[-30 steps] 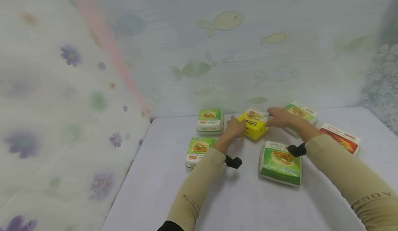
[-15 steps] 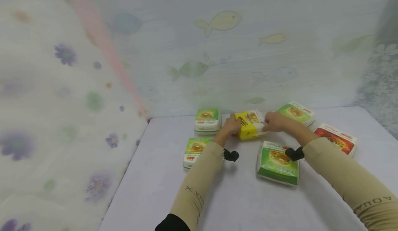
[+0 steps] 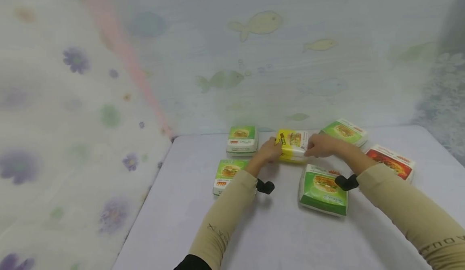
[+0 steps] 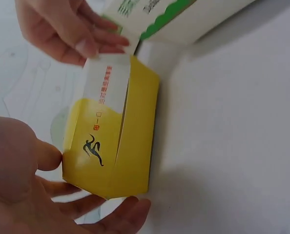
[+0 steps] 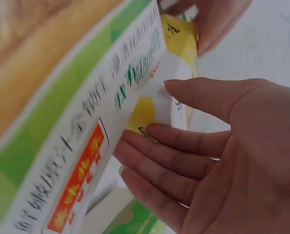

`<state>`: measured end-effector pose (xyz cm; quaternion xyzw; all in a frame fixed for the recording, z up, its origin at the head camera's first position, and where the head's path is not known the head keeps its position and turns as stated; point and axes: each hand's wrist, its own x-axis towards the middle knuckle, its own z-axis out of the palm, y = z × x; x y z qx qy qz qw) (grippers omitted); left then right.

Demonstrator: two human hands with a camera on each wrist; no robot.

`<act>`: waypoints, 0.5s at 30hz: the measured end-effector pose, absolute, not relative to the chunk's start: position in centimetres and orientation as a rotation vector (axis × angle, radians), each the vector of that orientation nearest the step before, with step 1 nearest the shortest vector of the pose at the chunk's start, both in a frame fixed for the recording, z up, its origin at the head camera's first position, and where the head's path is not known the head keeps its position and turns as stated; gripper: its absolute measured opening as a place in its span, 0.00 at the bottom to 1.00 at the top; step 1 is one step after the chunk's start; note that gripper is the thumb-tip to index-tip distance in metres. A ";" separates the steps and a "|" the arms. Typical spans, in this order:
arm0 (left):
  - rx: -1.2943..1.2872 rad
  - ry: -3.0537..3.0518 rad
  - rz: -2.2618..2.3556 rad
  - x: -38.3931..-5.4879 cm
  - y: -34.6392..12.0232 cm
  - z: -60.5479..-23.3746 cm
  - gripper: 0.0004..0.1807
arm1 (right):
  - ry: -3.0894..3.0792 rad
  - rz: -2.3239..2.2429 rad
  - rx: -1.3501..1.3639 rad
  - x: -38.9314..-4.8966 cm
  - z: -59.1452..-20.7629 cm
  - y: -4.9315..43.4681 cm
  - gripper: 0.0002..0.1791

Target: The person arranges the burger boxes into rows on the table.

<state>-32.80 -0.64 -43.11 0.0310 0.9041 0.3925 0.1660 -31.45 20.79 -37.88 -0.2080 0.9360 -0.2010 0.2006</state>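
Observation:
A yellow and white burger box [image 3: 292, 144] sits near the table's back edge, between both hands. My left hand [image 3: 269, 151] grips its left end, and my right hand [image 3: 321, 145] grips the right end. In the left wrist view the left thumb [image 4: 48, 155] meets a corner of the yellow box [image 4: 135, 122], with the fingers along its end. The right wrist view has the right thumb [image 5: 198, 95] and curled fingers around the box's white end. There, a green and white burger box [image 5: 76, 97] in front hides part of it.
Two green burger boxes stand on the left, one at the back [image 3: 242, 141] and one nearer [image 3: 229, 173], partly behind the left sleeve. Another green box [image 3: 323, 191] lies in front of the right hand. At right are a green box [image 3: 345, 132] and a red one [image 3: 392, 161].
The yellow box has turned from a slant to lie roughly square with the back edge. My right hand has come in against its right end; the other boxes keep their places.

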 end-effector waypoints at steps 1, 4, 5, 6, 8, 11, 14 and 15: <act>0.094 2.577 1.120 -33.0 -0.9 -43.1 0.28 | 2.608 -0.559 -0.598 -31.4 -37.9 20.5 0.15; 0.097 2.564 1.123 -33.3 -1.6 -42.9 0.29 | 2.588 -0.560 -0.616 -31.2 -37.8 19.9 0.15; 0.097 2.563 1.110 -33.3 -1.8 -42.9 0.29 | 2.583 -0.559 -0.614 -31.2 -37.8 19.8 0.15; 0.098 2.566 1.087 -33.3 -2.0 -42.8 0.30 | 2.584 -0.558 -0.616 -31.2 -37.7 19.8 0.15; 0.102 2.577 1.044 -33.1 -2.3 -42.5 0.31 | 2.598 -0.556 -0.629 -31.3 -37.4 20.0 0.14; 0.083 2.599 0.995 -32.6 -2.5 -42.1 0.34 | 2.661 -0.554 -0.644 -31.4 -36.8 20.5 0.15; 0.037 2.581 1.033 -32.1 -2.3 -41.9 0.35 | 2.740 -0.562 -0.652 -31.6 -36.4 21.0 0.19; 0.019 2.575 1.045 -31.9 -2.2 -42.0 0.35 | 2.759 -0.563 -0.647 -31.8 -36.4 21.1 0.23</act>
